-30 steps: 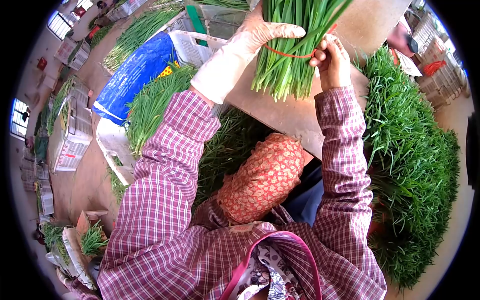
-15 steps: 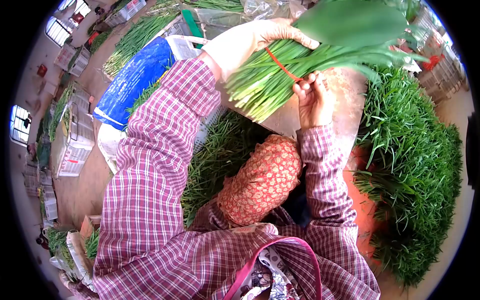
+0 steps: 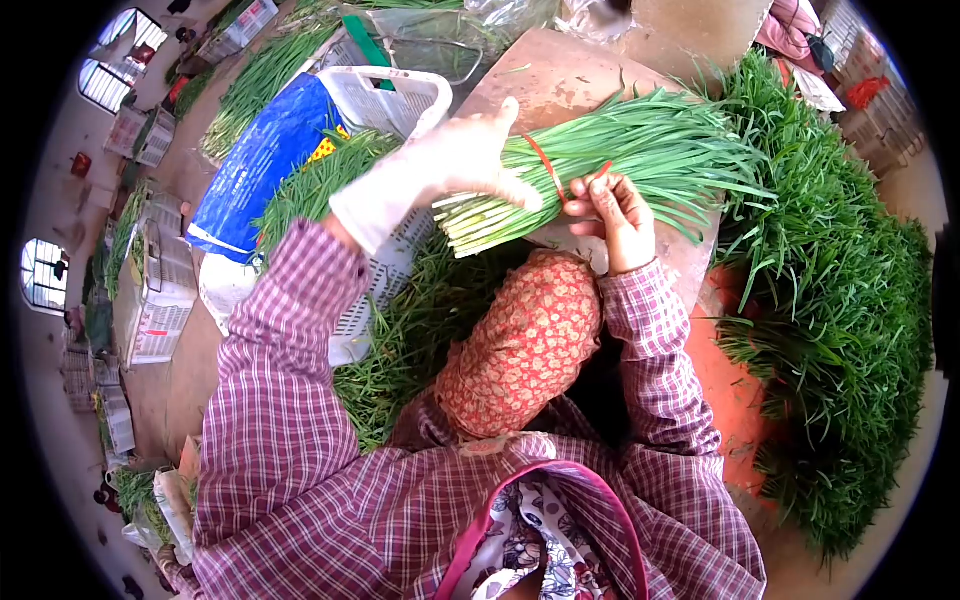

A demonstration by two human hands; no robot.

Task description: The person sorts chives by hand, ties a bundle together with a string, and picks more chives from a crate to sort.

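Bundle of long green leafy stalks with pale cut ends [image 3: 655,140] lying across a flat reddish-brown counter [image 3: 550,70]

Cut ends point left, leaf tips right, toward a big heap of loose dark-green leafy stalks [image 3: 840,300]. Thin red tie [image 3: 545,165] loops over the bundle nearer the cut ends; one loose tip sticks up by the fingers.

Right hand [image 3: 612,212], bare: thumb and fingertips pinched on the red tie at the bundle's near side. Left hand [image 3: 468,160], pale glove, motion-blurred: fingers spread, not gripping, at the cut ends; can't tell if touching.

Left of the counter: white plastic crate [image 3: 434,92] with more green stalks [image 3: 320,180] and a glossy blue sheet [image 3: 265,165] over its side. Below: loose green leaves [image 3: 375,400], beside red cloth with pale floral print [image 3: 525,345]. Both sleeves purple-and-white plaid [image 3: 280,370].
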